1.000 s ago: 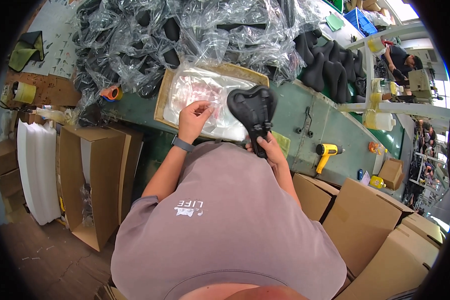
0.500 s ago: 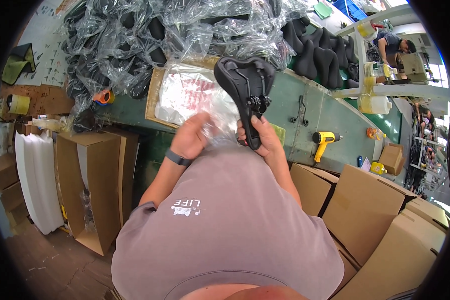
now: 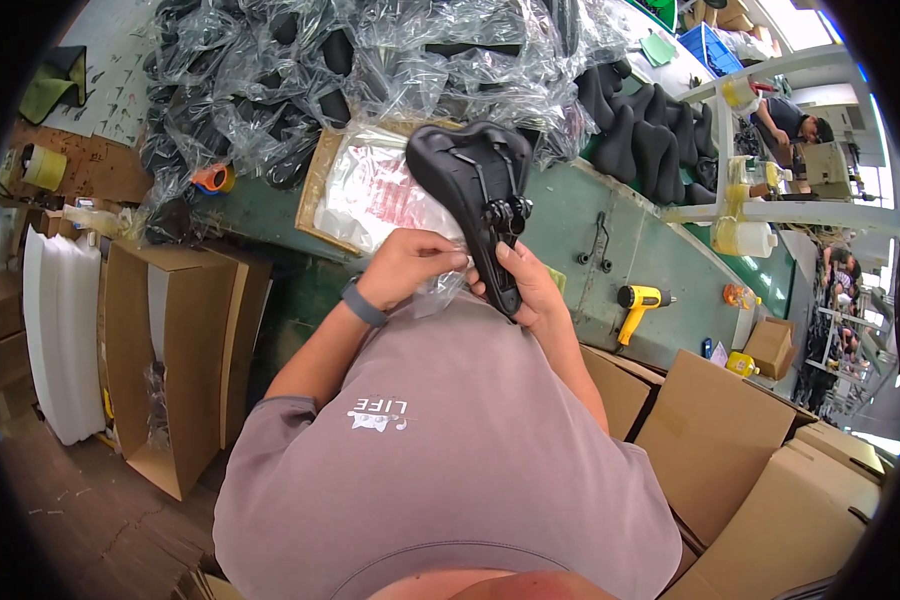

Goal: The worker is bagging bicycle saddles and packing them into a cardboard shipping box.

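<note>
My right hand [image 3: 532, 288] grips the narrow nose of a black bicycle saddle [image 3: 467, 175], which I hold up with its underside and rails facing me. My left hand [image 3: 408, 265], with a dark band at the wrist, pinches the edge of a clear plastic bag [image 3: 438, 290] just beside the saddle's nose. Both hands are close to my chest, above the near edge of the green workbench [image 3: 590, 215]. Behind them a flat cardboard tray [image 3: 318, 180] carries a stack of clear bags [image 3: 380, 195].
Many bagged saddles [image 3: 300, 70] pile up at the back of the bench, and bare black saddles [image 3: 640, 140] lie to the right. A yellow heat gun [image 3: 638, 300] hangs at the bench front. Open cardboard boxes [image 3: 170, 350] stand left, more boxes [image 3: 730, 440] right. Another person [image 3: 785, 115] works far right.
I have lifted the saddle off the tray and turned it underside up, toward my chest. My left hand left the bag stack and now holds one clear bag at the saddle's nose.
</note>
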`<state>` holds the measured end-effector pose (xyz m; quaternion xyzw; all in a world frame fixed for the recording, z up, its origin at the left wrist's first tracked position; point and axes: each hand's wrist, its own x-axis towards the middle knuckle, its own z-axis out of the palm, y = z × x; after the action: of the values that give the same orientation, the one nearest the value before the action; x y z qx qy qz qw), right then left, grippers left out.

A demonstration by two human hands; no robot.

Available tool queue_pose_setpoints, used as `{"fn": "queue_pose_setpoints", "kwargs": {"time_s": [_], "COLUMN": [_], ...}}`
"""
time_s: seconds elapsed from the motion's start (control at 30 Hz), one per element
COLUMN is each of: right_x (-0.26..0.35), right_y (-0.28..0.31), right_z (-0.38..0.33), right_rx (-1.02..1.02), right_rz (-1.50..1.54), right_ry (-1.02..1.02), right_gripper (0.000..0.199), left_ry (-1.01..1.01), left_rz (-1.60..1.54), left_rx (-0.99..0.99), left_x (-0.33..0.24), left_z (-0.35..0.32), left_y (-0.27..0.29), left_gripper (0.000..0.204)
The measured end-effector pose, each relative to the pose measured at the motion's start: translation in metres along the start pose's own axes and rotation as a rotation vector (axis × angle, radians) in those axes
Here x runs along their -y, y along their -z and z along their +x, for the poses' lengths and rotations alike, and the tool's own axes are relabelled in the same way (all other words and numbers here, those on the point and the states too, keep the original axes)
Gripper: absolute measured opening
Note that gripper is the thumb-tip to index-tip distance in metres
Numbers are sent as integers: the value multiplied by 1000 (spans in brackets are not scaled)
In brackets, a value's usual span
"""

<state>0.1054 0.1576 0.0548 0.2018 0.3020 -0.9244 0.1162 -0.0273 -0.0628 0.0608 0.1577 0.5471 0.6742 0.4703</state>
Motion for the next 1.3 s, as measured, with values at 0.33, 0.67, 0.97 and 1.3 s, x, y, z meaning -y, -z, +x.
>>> {"fn": "queue_pose_setpoints", "kwargs": {"time_s": [0.33, 0.67, 0.97, 1.3], "right_x": [7, 11, 15, 9], "right_y": [33, 19, -84, 53], "right_z": [-36, 9, -1, -10], "right_rx": [-107, -488, -86, -425], "right_rz": [-482, -43, -1297, -971], "right_ry": [264, 133, 664, 234], "right_gripper": [62, 69, 82, 61], "left_ry": [-74, -244, -401, -437], "left_rz": [-547, 253, 102, -382], "left_rx": [-266, 429, -514, -385], "left_x": [-24, -18, -49, -255], "left_z": [-3, -10, 45, 58], "left_y": [82, 8, -1, 168], "left_gripper": [18, 26, 114, 39]}}
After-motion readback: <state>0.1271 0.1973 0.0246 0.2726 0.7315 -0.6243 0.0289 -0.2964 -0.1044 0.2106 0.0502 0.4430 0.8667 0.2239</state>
